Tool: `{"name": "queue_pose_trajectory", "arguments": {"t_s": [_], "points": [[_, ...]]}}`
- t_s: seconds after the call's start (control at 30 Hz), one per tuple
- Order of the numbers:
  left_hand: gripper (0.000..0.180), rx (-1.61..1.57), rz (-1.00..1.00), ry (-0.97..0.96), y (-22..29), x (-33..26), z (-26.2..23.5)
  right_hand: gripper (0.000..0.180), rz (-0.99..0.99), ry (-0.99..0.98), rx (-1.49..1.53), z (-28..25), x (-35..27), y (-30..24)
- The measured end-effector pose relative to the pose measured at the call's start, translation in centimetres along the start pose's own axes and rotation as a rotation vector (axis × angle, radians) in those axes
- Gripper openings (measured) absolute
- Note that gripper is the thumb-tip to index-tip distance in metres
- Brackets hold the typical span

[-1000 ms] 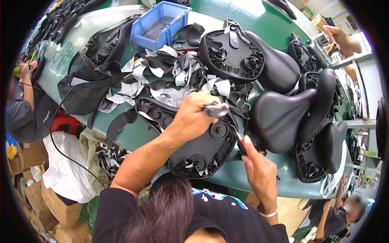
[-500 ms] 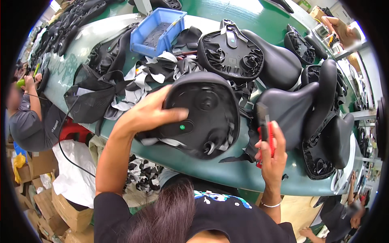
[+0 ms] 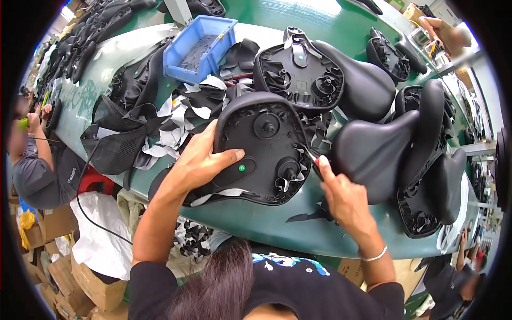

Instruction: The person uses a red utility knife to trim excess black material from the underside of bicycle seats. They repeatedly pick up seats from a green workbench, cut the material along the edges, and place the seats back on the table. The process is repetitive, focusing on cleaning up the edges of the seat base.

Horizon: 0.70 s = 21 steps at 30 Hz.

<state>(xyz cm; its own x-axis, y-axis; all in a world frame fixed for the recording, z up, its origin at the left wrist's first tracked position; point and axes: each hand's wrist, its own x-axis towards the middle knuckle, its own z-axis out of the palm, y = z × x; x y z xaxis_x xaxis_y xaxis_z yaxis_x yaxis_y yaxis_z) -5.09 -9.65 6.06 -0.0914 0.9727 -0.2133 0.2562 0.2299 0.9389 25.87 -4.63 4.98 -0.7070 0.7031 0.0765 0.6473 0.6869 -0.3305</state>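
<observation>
At the far left a co-worker in a grey shirt (image 3: 37,170) sits bent over separate work, well apart from the green table (image 3: 256,224). Further in, loose black covers and black-and-white fabric scraps (image 3: 176,128) lie heaped on the table beside a blue plastic bin (image 3: 200,45), seemingly kept within reach as stock. The person's left hand (image 3: 200,162) lies on the near left edge of an upturned black saddle (image 3: 264,149), fingers spread over the rim and the thumb pressed flat along the underside; the grip looks meant to steady the shell and keep its ribbed underside facing up. That saddle rests in the middle of the table, just in front of the person, overlapping the scraps and touching another upturned saddle (image 3: 298,69) behind it. To its right, the right hand (image 3: 344,200) has its fingers closed around a small tool with a red handle (image 3: 318,158), whose thin metal tip meets the saddle's right rim, apparently so the edge of the cover can be worked there. Further right, finished saddles with smooth black tops (image 3: 373,149) are stacked leaning on each other, probably set aside. Another person's arm (image 3: 442,29) shows at the top right corner.
</observation>
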Motion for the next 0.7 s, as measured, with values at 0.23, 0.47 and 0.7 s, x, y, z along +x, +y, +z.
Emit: {"name": "queue_pose_trajectory", "arguments": {"t_s": [0.23, 0.47, 0.7], "points": [[0.054, -0.328, 0.010, 0.275, -1.1, -5.4, 4.1, 0.062, 0.167, 0.027, 0.252, 1.6, -4.5, -4.5], [0.095, -0.604, -0.030, 0.188, 1.2, -10.8, 9.2, 0.051, 0.362, 0.003, 0.519, 3.0, -9.0, -8.2], [0.071, -0.536, 0.045, 0.297, 1.0, -12.4, 10.7, 0.055, 0.645, 0.009, 0.951, 0.5, -9.7, -8.5]]}}
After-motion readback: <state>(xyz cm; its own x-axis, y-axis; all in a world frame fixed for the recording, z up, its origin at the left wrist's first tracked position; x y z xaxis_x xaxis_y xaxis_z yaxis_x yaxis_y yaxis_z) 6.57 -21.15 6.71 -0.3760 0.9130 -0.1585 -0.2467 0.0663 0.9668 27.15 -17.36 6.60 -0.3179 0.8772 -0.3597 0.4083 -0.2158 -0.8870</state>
